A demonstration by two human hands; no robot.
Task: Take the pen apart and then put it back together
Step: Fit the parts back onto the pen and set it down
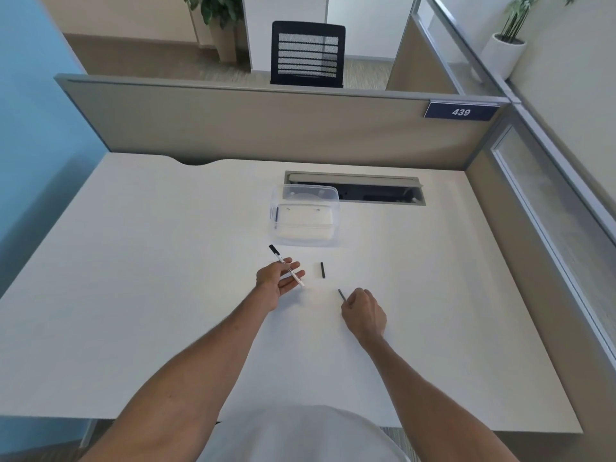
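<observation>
My left hand (278, 282) holds the white pen barrel (286, 265) loosely between thumb and fingers, its black end pointing up and to the left. A short black pen piece (322, 270), perhaps the cap, lies on the white desk (150, 278) just right of that hand. My right hand (363, 313) is closed around a thin dark rod (341, 294), probably the refill, whose end sticks out toward the upper left. The two hands are apart, with bare desk between them.
A clear plastic box (305, 215) stands beyond the hands, in front of an open cable slot (383, 191) in the desk. Beige partitions close off the far and right sides. An office chair (306, 53) stands behind the far partition.
</observation>
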